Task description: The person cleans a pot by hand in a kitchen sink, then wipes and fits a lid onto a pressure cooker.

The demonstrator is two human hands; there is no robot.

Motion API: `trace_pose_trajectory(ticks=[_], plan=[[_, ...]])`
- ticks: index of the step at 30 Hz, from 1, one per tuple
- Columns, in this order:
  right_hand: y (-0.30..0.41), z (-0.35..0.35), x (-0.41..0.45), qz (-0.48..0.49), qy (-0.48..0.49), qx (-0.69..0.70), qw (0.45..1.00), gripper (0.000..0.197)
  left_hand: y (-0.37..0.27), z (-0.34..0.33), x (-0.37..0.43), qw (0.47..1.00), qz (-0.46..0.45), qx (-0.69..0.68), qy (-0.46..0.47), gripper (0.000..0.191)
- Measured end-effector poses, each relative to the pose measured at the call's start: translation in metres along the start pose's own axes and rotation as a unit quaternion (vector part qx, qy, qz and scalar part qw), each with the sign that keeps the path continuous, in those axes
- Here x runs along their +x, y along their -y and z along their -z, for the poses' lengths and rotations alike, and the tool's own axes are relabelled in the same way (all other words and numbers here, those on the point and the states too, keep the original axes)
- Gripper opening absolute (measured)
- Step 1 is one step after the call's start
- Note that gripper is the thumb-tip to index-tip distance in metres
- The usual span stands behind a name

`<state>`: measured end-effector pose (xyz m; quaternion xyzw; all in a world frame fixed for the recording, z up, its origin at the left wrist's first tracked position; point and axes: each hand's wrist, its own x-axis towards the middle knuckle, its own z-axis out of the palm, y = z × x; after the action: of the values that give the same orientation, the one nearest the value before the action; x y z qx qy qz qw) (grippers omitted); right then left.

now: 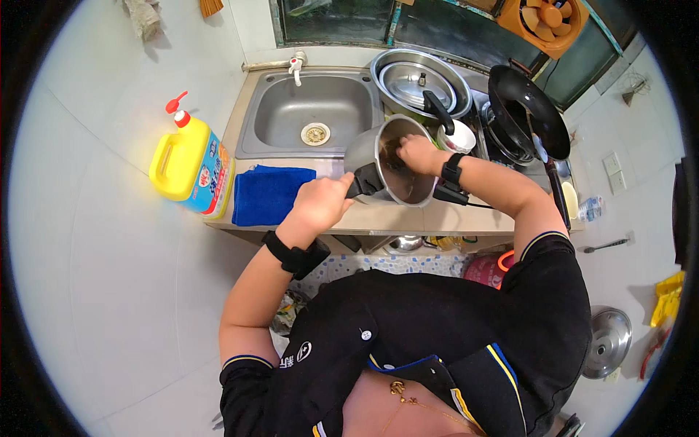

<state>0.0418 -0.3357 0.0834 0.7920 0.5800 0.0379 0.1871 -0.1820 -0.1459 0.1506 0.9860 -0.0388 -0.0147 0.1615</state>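
A deep metal pot [357,153] with black handles is tilted over the counter, its mouth turned to the right. My left hand [323,203] is closed around its near-left black handle. Inside the pot's mouth is my right hand [419,155], its fingers bent near dark residue on the inner wall; whether they hold anything is hidden. A folded blue cloth [270,196] lies just left of the pot. Behind the pot sit nested metal basins [382,71] and, by my right wrist, a white bowl [457,137].
A steel sink [273,120] with a white tap [295,68] is at the back left. A yellow detergent jug [188,158] stands at the counter's left end. On the right are a black wok [549,120] and a stove. The counter's front edge [437,231] runs before me.
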Motion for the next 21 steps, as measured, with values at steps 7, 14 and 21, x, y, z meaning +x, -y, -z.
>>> trace_pose_trajectory(ticks=[7,14,21], plan=[[0.016,-0.021,0.037,-0.017,-0.006,0.005,1.000,0.034,-0.002,-0.004,-0.003,1.000,0.011,0.012,-0.012,0.043],[0.033,-0.002,0.029,0.034,0.301,0.262,0.916,0.050,0.007,-0.010,-0.007,0.999,0.038,-0.001,-0.017,0.044],[0.044,-0.017,0.046,-0.079,0.310,0.701,0.638,0.054,0.007,-0.011,-0.006,0.999,0.039,-0.029,-0.011,0.045]])
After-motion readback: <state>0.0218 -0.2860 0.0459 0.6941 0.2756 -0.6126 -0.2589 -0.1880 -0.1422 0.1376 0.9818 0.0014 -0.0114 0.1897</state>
